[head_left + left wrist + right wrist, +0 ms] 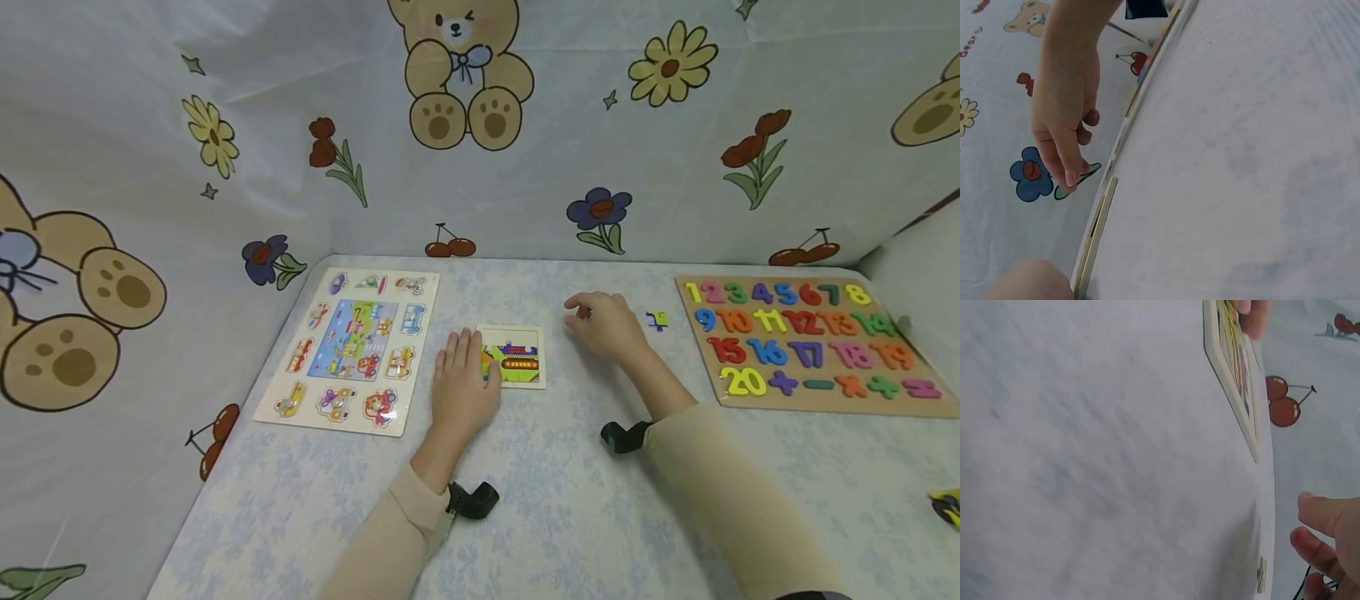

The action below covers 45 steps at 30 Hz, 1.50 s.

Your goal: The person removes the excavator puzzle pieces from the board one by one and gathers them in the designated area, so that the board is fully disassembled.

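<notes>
One jigsaw tray [542, 358] sits partly under our straight-fingered left hand [462, 387], presumably for steadying; right of the tray, our right hand [609, 328] bends its fingers, grip indeterminable.

We have a pale blue-and-white table [555, 500] before us. On it, from left to right, we see a vehicle board [352, 333], a small puzzle [517, 360] near it, a loose piece [657, 319] beside a number board [817, 403], and a partly cut-off yellow-and-black thing [948, 507].
</notes>
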Motion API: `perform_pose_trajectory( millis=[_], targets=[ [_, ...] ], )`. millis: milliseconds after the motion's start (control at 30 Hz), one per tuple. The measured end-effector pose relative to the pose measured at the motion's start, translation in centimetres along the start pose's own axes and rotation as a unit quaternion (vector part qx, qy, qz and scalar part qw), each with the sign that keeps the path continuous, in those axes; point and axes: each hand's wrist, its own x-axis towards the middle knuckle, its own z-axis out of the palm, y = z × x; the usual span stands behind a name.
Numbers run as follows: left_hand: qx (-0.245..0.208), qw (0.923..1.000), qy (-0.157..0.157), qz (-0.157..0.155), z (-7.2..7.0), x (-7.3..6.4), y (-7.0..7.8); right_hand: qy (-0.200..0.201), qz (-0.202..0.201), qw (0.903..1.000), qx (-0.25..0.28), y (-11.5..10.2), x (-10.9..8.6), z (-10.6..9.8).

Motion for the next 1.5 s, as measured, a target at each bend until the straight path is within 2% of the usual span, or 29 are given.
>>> perform_pose_trajectory(
  millis=[200,400,533,733,1067,1500],
  targets=[
    [0.015,0.9996,-0.006,0.025,-0.1,-0.1,0.3,-0.041,-0.047,0.998,0.013,-2.0,-1.9,1.6],
    [0.043,0.9976,-0.038,0.04,-0.2,-0.2,0.6,-0.073,-0.069,0.9949,0.006,-2.9,-2.7,2.6],
    [0.056,0.9964,-0.05,0.041,-0.3,-0.3,0.7,-0.078,-0.064,0.9949,0.0,-3.1,-2.8,3.0],
    [0.052,0.9967,-0.044,0.043,-0.4,-0.3,0.8,-0.079,-0.06,0.995,0.007,-3.0,-2.7,3.4],
    [0.052,0.9967,-0.051,0.034,-0.3,-0.2,1.0,-0.087,-0.058,0.9927,0.058,-2.9,-2.5,3.6],
    [0.049,0.9969,-0.055,0.029,-0.3,-0.2,1.1,-0.085,-0.066,0.9835,0.145,-2.5,-2.6,3.5]
  ],
)
